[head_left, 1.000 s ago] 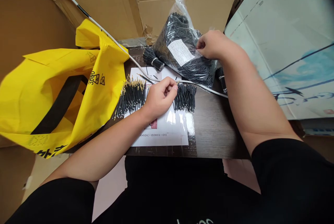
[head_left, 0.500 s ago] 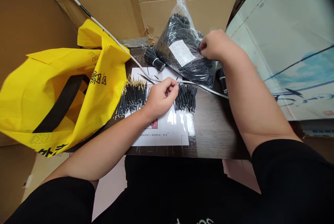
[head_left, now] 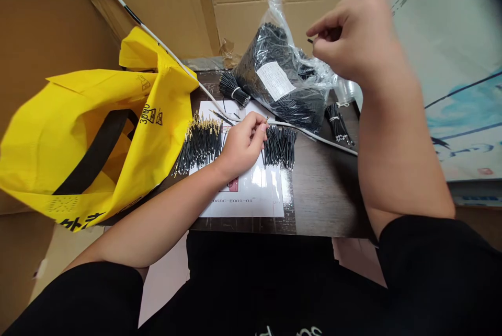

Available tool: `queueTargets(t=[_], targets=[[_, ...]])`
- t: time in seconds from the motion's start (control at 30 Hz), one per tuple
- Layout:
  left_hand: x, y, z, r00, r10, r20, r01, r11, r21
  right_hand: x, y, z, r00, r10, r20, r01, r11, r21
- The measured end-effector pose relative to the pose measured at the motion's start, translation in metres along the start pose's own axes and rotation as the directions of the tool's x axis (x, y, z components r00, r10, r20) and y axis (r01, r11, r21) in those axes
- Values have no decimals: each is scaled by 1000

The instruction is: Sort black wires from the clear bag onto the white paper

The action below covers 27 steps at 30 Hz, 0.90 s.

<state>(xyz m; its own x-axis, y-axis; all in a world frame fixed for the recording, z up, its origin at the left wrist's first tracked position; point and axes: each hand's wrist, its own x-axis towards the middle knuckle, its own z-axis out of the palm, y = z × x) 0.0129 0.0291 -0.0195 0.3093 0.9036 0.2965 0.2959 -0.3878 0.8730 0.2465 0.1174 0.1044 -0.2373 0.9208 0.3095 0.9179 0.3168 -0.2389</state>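
My left hand (head_left: 243, 145) is closed in a pinch over the printed sheet, and the gold tip of a wire (head_left: 267, 118) pokes out between thumb and forefinger. Raised above the back right of the table, my right hand (head_left: 345, 38) pinches a small black tube piece (head_left: 310, 41). Below and left of it leans a clear plastic bag (head_left: 314, 98) full of small black pieces, with a white label (head_left: 274, 81). Black wires with gold tips (head_left: 200, 140) lie in a row left of my left hand. More black wires (head_left: 280, 145) lie to its right.
A yellow bag (head_left: 164, 132) stands at the left. A white cable (head_left: 188, 76) crosses the table (head_left: 325, 189) in front of the plastic bag. Tied black wire bundles (head_left: 234, 89) lie at the back and right. Cardboard (head_left: 259, 17) walls the rear; the printed sheet (head_left: 262, 205) lies in front.
My right hand has left the plastic bag's opening and moved up and to the right, carrying a small black tube piece. My left hand stays nearly where it was, still pinching the wire.
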Motion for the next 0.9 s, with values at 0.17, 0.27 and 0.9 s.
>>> queueTargets(t=[0.17,0.27,0.9], targets=[[2,3,-3,990,63,-127,-55,996,68,-45,-38,8,956,-264,-130,274,959,71],[1,7,-5,989,57,-137,-54,998,28,-81,-49,39,959,-276,-56,282,926,251],[1,4,6,970,-89,226,186,871,-455,-128,-44,99,957,-110,-268,240,821,518]])
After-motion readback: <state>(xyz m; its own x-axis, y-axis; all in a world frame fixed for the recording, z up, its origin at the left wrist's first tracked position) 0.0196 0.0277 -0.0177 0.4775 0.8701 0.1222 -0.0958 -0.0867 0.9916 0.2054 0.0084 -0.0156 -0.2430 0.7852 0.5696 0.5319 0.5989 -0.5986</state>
